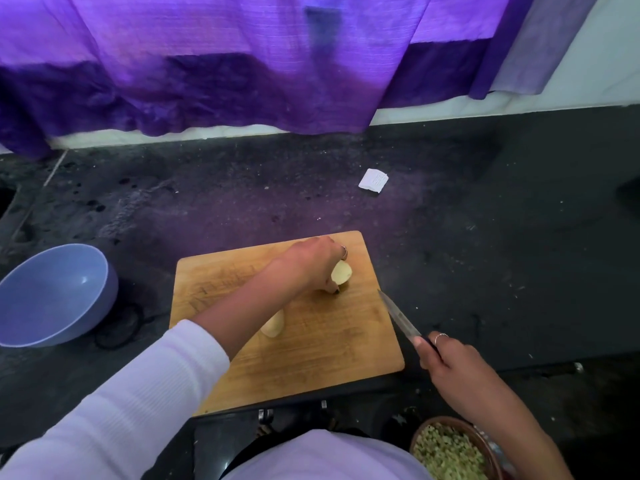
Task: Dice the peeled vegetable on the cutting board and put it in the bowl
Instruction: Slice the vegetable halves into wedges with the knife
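Left hand: my fingers grip a pale peeled vegetable half on the wooden cutting board.
Right hand: clenched round a slim steel knife at the board's right edge.

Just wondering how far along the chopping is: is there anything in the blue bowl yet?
No, the blue bowl left of the cutting board shows only its bare inside, while two potato pieces lie on the board.

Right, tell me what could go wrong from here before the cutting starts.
1. The left hand grips the potato piece with its fingertips near the exposed end, so the knife in the right hand could nick them.
2. The second piece lies under the left forearm and may get knocked off the cutting board.
3. The blue bowl sits tilted, so it might tip.
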